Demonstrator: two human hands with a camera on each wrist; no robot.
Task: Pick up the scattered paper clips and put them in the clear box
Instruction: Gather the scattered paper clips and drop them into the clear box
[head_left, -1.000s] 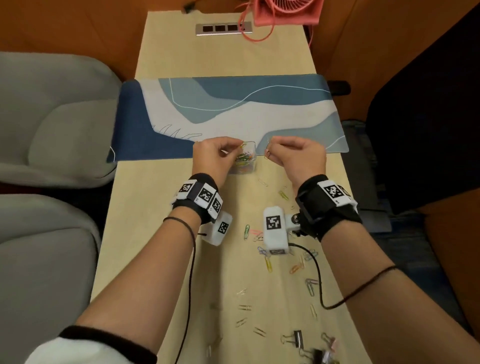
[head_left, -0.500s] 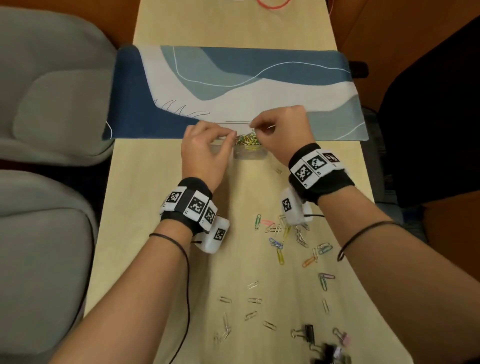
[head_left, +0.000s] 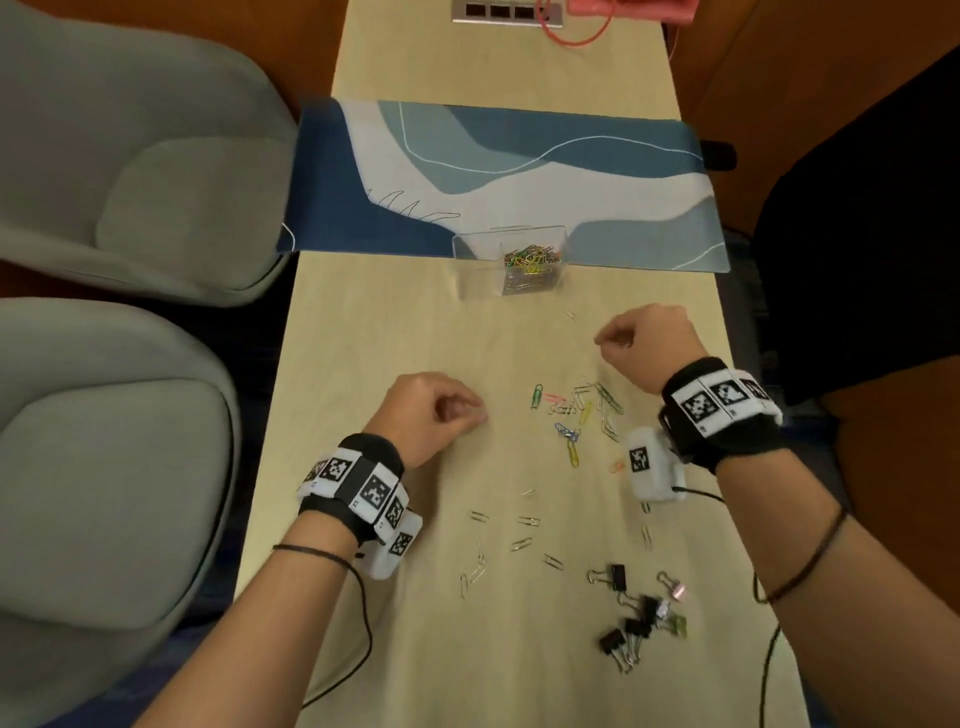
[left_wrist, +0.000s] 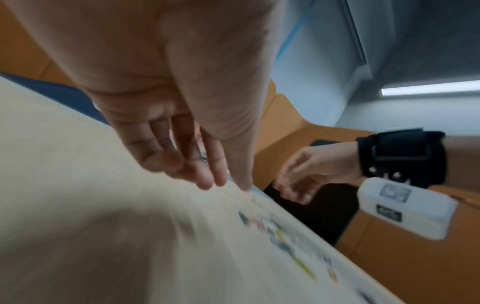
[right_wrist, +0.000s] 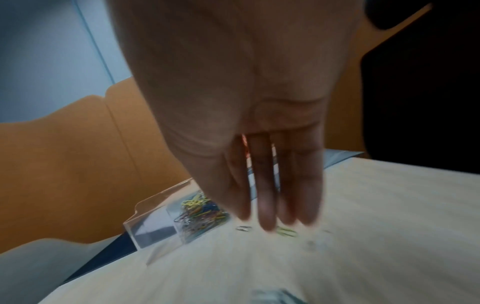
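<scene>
Hands (head_left: 428, 410) (head_left: 647, 345) hung loosely curled, empty; binder clips (head_left: 636, 621) at five o'clock risked being swept into the box (head_left: 511, 262) with paper clips (head_left: 574, 415).

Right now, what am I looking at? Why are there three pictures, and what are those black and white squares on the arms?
These are a person's two hands, not a machine. The big picture comes from a camera on the person's head, looking down at a table. The other two come from small cameras strapped to each wrist, looking along the fingers. The wristbands carry square patterns.

On the table sit a clear box with colourful paper clips inside, a loose bunch of coloured paper clips, some silver paper clips, and black binder clips nearest the person.

The left hand and right hand hover over the table with loosely curled fingers. Neither seems to hold anything, though the wrist pictures are blurry.
</scene>
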